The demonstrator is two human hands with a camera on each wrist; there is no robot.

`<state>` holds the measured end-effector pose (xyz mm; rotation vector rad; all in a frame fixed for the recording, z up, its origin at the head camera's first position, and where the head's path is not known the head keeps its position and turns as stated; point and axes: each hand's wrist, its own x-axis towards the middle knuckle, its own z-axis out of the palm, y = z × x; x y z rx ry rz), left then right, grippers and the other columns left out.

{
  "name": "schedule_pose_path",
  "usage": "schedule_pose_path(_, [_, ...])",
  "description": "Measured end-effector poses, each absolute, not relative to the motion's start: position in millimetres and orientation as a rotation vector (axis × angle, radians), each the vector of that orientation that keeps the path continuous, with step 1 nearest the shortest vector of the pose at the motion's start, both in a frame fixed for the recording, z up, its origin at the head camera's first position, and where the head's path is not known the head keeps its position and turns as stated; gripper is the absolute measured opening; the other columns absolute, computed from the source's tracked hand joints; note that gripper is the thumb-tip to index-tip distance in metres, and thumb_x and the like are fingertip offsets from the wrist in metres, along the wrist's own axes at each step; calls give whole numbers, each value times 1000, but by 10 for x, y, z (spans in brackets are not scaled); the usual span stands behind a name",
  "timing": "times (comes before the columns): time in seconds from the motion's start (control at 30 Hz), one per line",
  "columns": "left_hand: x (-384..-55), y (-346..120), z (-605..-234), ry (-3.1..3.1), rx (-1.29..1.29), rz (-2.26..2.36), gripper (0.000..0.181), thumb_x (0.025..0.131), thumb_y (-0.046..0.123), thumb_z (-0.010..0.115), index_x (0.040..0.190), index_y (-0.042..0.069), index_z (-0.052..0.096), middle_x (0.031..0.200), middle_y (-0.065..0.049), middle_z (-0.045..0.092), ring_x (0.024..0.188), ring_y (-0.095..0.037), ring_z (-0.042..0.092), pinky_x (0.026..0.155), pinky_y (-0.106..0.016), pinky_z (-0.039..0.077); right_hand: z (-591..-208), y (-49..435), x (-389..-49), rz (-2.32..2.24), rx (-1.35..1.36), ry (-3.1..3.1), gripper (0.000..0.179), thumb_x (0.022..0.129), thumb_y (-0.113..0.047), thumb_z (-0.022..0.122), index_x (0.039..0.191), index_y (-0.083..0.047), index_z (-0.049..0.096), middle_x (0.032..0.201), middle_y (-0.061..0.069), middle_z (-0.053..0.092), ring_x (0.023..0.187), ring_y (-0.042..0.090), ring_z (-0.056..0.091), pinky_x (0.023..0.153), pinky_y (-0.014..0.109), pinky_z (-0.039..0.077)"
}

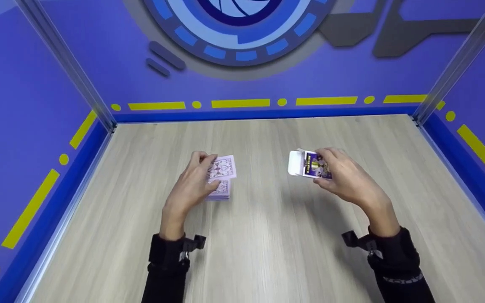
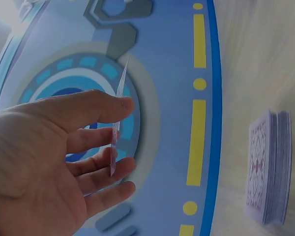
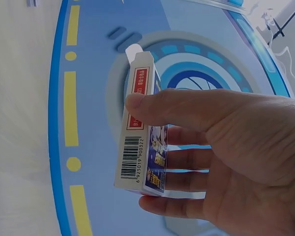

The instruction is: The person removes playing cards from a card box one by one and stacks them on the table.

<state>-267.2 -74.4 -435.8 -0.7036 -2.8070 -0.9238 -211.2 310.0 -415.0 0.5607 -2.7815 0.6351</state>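
My left hand (image 1: 187, 183) pinches a playing card (image 1: 224, 166) with a purple and white patterned back. In the left wrist view the card (image 2: 122, 81) shows nearly edge-on between thumb and fingers. Below it the squared deck of cards (image 1: 223, 190) lies on the table, partly hidden by the hand; the left wrist view shows the deck (image 2: 258, 167) apart from the held card. My right hand (image 1: 350, 179) grips a small card box (image 1: 315, 165) above the table, thumb on its narrow side by a barcode. The box's white end flap (image 1: 295, 163) stands open, facing left.
A light wood-grain table (image 1: 259, 235) runs under both hands. Blue panel walls (image 1: 242, 90) with yellow dashes close off the back and both sides, with metal posts (image 1: 74, 67) at the corners. Black wrist straps (image 1: 394, 250) hold the wrist cameras.
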Motion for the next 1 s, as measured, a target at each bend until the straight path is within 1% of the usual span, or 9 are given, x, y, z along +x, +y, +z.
schedule_pose_path(0.13, [-2703, -793, -4384, -2859, -683, -896, 68, 88, 8, 81, 148, -3, 51, 140, -18, 46, 126, -30, 50, 108, -44, 46, -4135, 3138, -2104, 668, 539, -2779, 62, 83, -8, 85, 136, 5, 55, 131, 24, 59, 113, 36, 58, 89, 52, 52])
schedule_pose_path(0.27, [-2746, -779, -4454, -2901, -703, -842, 65, 88, 5, 78, 147, -5, 52, 139, -19, 48, 128, -32, 48, 110, -45, 43, -4135, 3140, -2111, 664, 548, -2774, 62, 84, -8, 84, 136, 5, 54, 131, 24, 59, 114, 37, 57, 90, 52, 51])
schedule_pose_path(0.5, [-2812, -748, -4617, -2998, -646, -788, 66, 84, 0, 76, 145, -6, 53, 136, -19, 50, 128, -34, 49, 110, -45, 43, -4135, 3125, -2105, 656, 547, -2771, 63, 83, -8, 85, 136, 5, 55, 130, 23, 60, 113, 36, 57, 90, 51, 51])
schedule_pose_path(0.63, [-2844, -750, -4700, -3047, -607, -758, 64, 84, -1, 74, 144, -6, 54, 135, -19, 51, 127, -35, 50, 108, -47, 44, -4133, 3108, -2101, 651, 553, -2774, 63, 84, -9, 85, 137, 4, 55, 130, 23, 60, 114, 36, 57, 91, 52, 51])
schedule_pose_path(0.83, [-2896, -768, -4797, -3135, -562, -718, 64, 84, -4, 70, 146, -3, 54, 138, -20, 51, 129, -37, 49, 109, -50, 43, -4138, 3098, -2103, 649, 550, -2770, 63, 83, -9, 85, 137, 4, 55, 130, 22, 60, 113, 35, 58, 90, 51, 51])
schedule_pose_path(1.0, [-2915, -769, -4834, -3176, -541, -725, 64, 86, -3, 69, 147, 1, 54, 145, -19, 49, 136, -37, 45, 112, -51, 40, -4150, 3097, -2100, 644, 545, -2768, 64, 83, -10, 86, 137, 4, 55, 129, 21, 60, 113, 34, 58, 90, 49, 51])
